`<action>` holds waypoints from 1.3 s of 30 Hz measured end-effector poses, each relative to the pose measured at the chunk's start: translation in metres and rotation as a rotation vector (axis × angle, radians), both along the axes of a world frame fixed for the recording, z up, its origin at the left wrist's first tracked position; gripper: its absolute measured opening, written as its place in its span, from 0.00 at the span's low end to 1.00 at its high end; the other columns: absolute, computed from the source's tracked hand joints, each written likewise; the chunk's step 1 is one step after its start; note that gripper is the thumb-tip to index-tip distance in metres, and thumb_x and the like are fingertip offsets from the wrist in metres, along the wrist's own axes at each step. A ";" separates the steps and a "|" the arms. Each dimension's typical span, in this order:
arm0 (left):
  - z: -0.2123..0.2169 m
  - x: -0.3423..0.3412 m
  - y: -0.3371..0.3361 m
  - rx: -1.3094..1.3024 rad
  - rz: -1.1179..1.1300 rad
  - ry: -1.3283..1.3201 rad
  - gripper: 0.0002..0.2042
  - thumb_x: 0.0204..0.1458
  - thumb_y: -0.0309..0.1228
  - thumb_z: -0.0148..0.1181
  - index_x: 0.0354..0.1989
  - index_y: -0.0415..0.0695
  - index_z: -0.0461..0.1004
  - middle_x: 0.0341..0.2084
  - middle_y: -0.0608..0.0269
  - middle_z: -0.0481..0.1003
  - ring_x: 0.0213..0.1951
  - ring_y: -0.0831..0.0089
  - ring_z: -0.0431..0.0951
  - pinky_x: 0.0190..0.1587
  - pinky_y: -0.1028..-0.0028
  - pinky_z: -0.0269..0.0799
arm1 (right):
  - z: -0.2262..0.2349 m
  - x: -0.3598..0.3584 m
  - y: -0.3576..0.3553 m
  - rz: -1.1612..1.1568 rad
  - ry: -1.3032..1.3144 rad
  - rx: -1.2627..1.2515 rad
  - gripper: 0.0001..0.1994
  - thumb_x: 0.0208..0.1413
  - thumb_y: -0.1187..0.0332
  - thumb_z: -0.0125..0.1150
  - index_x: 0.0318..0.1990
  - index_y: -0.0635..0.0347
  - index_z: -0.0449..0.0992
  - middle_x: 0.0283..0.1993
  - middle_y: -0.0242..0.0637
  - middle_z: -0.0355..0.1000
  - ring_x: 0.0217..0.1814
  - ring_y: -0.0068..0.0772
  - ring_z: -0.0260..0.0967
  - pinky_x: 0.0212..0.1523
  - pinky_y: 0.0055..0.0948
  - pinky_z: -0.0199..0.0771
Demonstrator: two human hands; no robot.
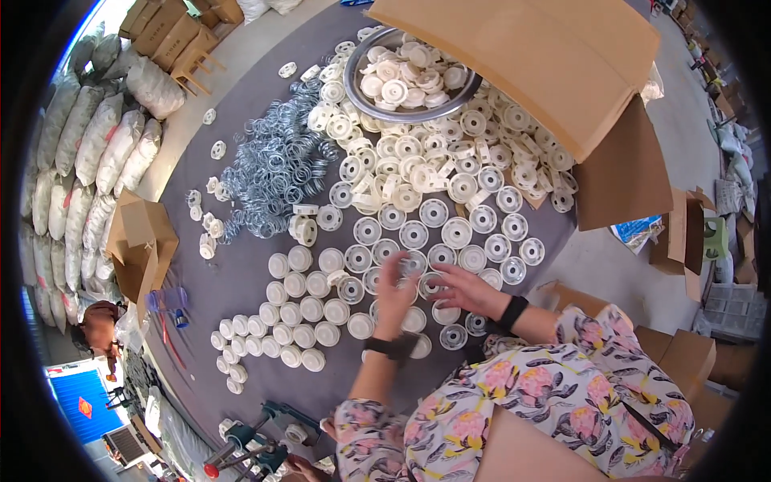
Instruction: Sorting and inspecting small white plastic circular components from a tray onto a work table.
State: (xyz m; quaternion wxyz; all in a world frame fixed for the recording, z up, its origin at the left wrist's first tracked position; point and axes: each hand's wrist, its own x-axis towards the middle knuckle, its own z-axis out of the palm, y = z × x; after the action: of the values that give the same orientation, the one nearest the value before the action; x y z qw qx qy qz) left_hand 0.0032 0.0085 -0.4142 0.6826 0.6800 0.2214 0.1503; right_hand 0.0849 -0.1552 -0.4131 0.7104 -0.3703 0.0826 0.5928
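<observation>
My left hand (393, 301) is raised over the rows of round white plastic parts, fingers pointing away from me and apart, slightly blurred. To its right, my right hand (474, 293) reaches leftward with spread fingers, low over more of these parts. I see nothing held in either hand. Around and beyond them stand open ring-shaped parts (434, 213) with hollow centres, some showing a shiny inside. Left of my hands, closed-looking white round caps (312, 308) lie in slanting rows. Both wrists carry dark bands. My hands hide some parts beneath them.
A heap of metal springs (277, 153) lies at the far left of the grey table. Behind the rings, a metal bowl (351, 90) holds cream discs beside a large tilted carton (538, 60). A green hand press (261, 442) with a red knob stands near the front left edge.
</observation>
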 end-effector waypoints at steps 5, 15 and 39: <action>-0.009 -0.008 -0.059 0.019 0.020 -0.081 0.23 0.46 0.16 0.57 0.54 0.37 0.63 0.51 0.59 0.66 0.54 0.74 0.66 0.49 0.76 0.67 | -0.016 -0.002 0.002 -0.080 -0.081 0.027 0.18 0.58 0.63 0.52 0.55 0.55 0.64 0.40 0.29 0.69 0.40 0.21 0.70 0.42 0.28 0.73; -0.018 -0.049 -0.056 -0.985 0.125 0.299 0.13 0.50 0.31 0.62 0.40 0.39 0.72 0.29 0.64 0.75 0.29 0.81 0.73 0.32 0.82 0.69 | -0.005 -0.003 -0.013 -0.111 -0.577 -0.125 0.17 0.51 0.63 0.63 0.46 0.62 0.72 0.31 0.25 0.69 0.29 0.12 0.63 0.29 0.13 0.63; -0.025 -0.057 -0.043 -1.435 -0.296 -0.296 0.15 0.58 0.40 0.48 0.41 0.40 0.70 0.34 0.60 0.74 0.39 0.73 0.75 0.39 0.77 0.72 | 0.014 -0.011 -0.031 -0.096 -0.659 0.150 0.19 0.50 0.69 0.63 0.50 0.57 0.69 0.45 0.29 0.68 0.45 0.21 0.66 0.43 0.20 0.68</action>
State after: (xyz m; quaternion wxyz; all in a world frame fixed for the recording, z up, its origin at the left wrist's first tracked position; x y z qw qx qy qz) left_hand -0.0537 -0.0343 -0.4396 0.9944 0.0629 0.0770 -0.0347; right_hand 0.0734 -0.1862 -0.3993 0.7513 -0.4842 -0.1780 0.4116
